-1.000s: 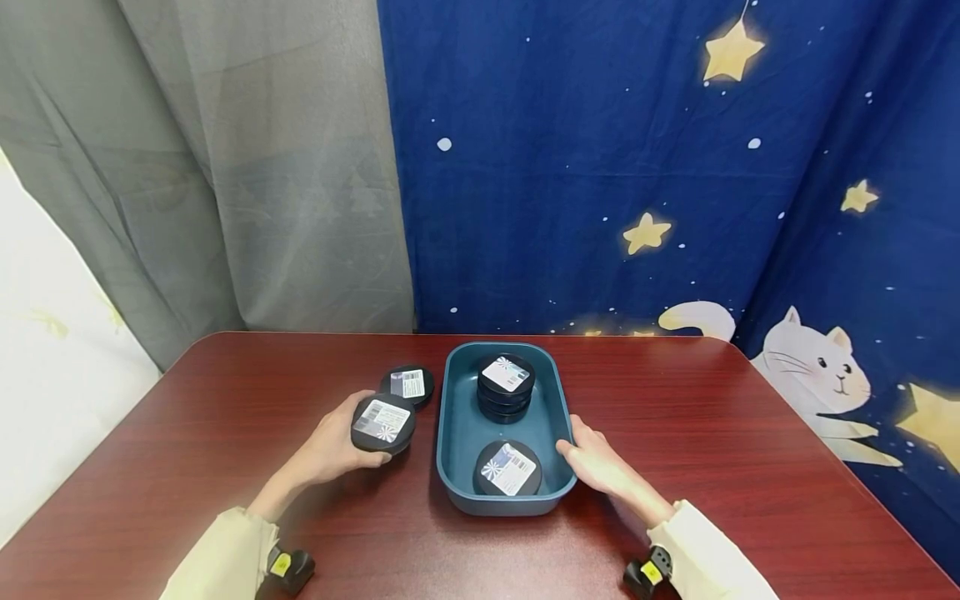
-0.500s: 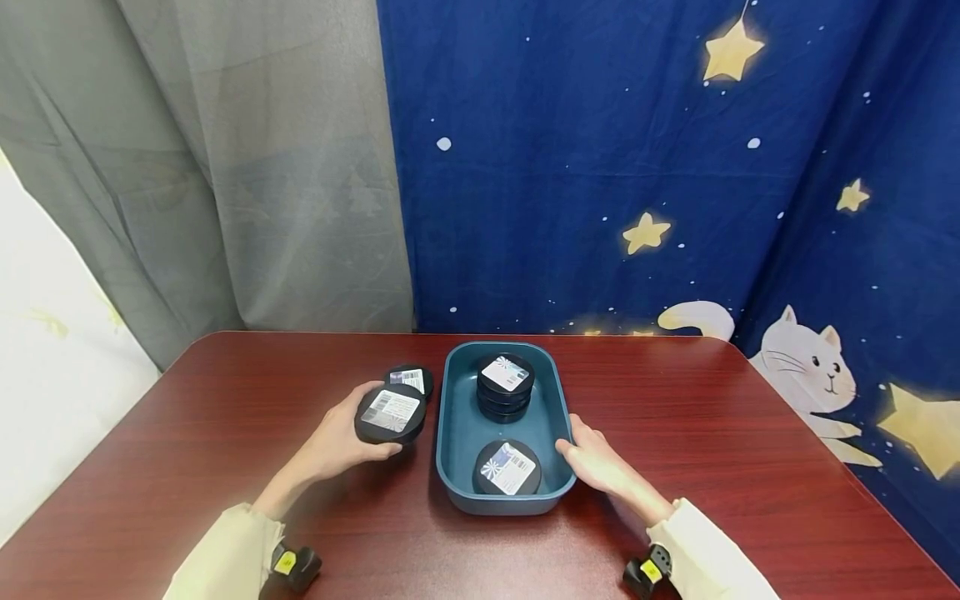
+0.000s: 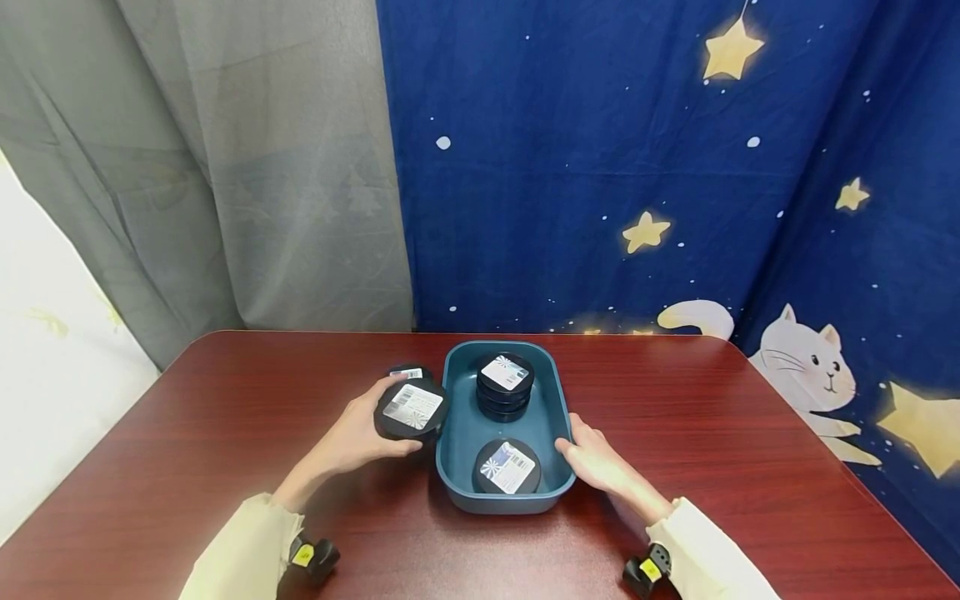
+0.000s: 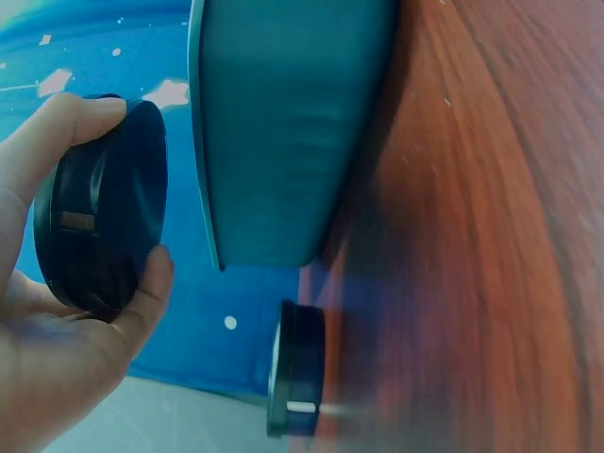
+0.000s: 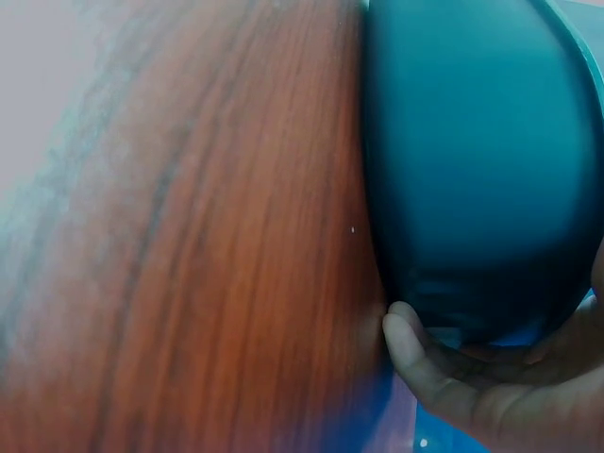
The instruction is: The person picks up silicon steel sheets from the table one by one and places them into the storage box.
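Observation:
My left hand [image 3: 352,437] grips a flat round black container [image 3: 411,410] by its sides, thumb on the near side and fingers on the far side. The container, with a white barcode label on top, overlaps the left rim of the blue bin [image 3: 501,505]. The left wrist view shows its dark underside [image 4: 132,212] raised above the table. My right hand [image 3: 596,460] holds the bin's right wall, thumb over the rim and fingers outside. In the bin stand a stack of similar containers [image 3: 506,385] at the back and another labelled container [image 3: 507,468] at the front.
Another round black container [image 3: 408,372] lies on the red-brown wooden table [image 3: 247,400] left of the bin, partly hidden behind the held one. A grey curtain [image 3: 300,167] and a blue starry curtain [image 3: 540,167] hang beyond the table's far edge.
My left hand has moved right with the black container, from beside the bin to its left rim, covering more of the container on the table. The right hand and bin stay put.

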Demonstrator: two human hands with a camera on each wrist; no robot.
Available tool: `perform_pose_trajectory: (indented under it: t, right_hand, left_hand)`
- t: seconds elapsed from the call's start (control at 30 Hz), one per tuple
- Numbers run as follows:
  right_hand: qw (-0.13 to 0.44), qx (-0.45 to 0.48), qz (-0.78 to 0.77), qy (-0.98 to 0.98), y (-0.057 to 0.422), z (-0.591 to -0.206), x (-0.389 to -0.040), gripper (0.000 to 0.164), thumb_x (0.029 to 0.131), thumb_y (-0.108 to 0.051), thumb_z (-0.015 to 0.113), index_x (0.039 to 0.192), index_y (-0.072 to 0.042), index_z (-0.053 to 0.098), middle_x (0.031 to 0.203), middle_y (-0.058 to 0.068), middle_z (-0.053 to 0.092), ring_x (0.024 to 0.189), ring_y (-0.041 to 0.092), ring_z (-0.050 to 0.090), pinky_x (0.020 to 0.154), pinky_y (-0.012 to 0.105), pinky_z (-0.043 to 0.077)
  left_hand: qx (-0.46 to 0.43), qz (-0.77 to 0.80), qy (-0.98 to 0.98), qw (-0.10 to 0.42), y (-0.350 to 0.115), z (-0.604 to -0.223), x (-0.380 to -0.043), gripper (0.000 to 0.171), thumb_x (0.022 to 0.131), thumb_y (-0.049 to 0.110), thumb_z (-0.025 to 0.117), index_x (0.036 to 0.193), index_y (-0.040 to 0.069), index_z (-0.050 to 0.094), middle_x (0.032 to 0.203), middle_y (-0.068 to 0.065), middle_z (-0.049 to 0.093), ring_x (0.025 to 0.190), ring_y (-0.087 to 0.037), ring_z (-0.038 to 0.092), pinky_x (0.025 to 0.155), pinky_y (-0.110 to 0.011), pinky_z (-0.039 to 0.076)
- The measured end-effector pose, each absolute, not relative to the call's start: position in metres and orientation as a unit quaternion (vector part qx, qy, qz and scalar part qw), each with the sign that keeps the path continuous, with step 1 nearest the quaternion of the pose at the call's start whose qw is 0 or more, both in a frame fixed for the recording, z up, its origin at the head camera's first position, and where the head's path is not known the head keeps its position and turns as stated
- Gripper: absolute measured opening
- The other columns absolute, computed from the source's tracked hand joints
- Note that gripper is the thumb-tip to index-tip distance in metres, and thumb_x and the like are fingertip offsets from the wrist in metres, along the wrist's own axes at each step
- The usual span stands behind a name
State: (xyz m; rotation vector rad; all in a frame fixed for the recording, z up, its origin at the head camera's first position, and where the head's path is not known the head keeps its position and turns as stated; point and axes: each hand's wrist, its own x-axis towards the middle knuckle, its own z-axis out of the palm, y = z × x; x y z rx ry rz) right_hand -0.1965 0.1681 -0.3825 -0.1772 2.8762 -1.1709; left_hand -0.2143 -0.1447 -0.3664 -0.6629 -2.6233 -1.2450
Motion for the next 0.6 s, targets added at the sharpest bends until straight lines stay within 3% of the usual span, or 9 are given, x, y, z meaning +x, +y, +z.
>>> perform_pose_trajectory:
  t: [0.23, 0.6]
  right_hand:
    - [0.018, -0.057, -0.377, 0.924, 0.168, -0.382, -0.197, 0.038, 0.085, -0.007, 0.045, 0.12, 0.008, 0.041, 0.112, 0.019, 0.054, 0.097, 0.027, 0.053, 0.087, 0.047, 0.042]
    - [0.014, -0.059, -0.37, 0.927, 0.168, -0.382, -0.196, 0.037, 0.084, -0.006, 0.045, 0.118, 0.008, 0.042, 0.11, 0.018, 0.055, 0.095, 0.026, 0.054, 0.086, 0.045, 0.043]
  left_hand:
    - [-0.243, -0.434, -0.864, 0.078, -0.13, -0.361, -0.215, 0.084, 0.059, 0.025, 0.08, 0.13, 0.008, 0.038, 0.113, -0.012, 0.055, 0.096, -0.022, 0.053, 0.081, -0.039, 0.044]
    - [-0.277, -0.432, -0.858, 0.03, -0.105, -0.355, -0.217, 0.084, 0.059, 0.027, 0.08, 0.13, 0.008, 0.04, 0.113, -0.01, 0.055, 0.097, -0.021, 0.052, 0.083, -0.039, 0.043]
